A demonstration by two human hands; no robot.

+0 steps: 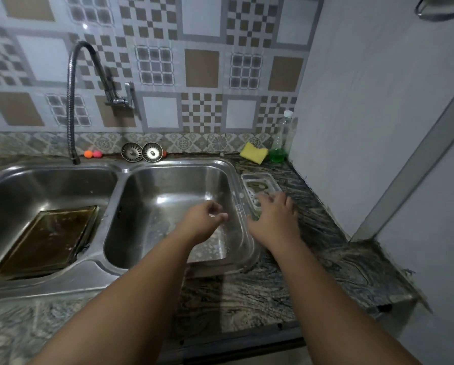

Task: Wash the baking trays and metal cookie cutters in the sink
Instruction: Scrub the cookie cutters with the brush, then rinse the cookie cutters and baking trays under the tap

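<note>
A dirty, brown-stained baking tray [49, 235] lies tilted in the left sink basin [15, 185]. The right basin [168, 185] holds only soap flecks on its walls. My left hand [203, 219] hovers over the right basin with fingers loosely curled; a small glint shows at the fingertips, and I see nothing held. My right hand [273, 219] reaches with spread fingers over a white soap dish [257, 179] on the counter beside the sink, covering its near end where a bit of green [254, 216] shows. No cookie cutters are visible.
A flexible faucet [72, 101] hangs over the left basin's back rim. Two metal strainers [141, 152], two small coloured balls [93, 154], a yellow sponge [254, 152] and a bottle of green liquid [281, 143] stand along the tiled wall. A wall closes the right.
</note>
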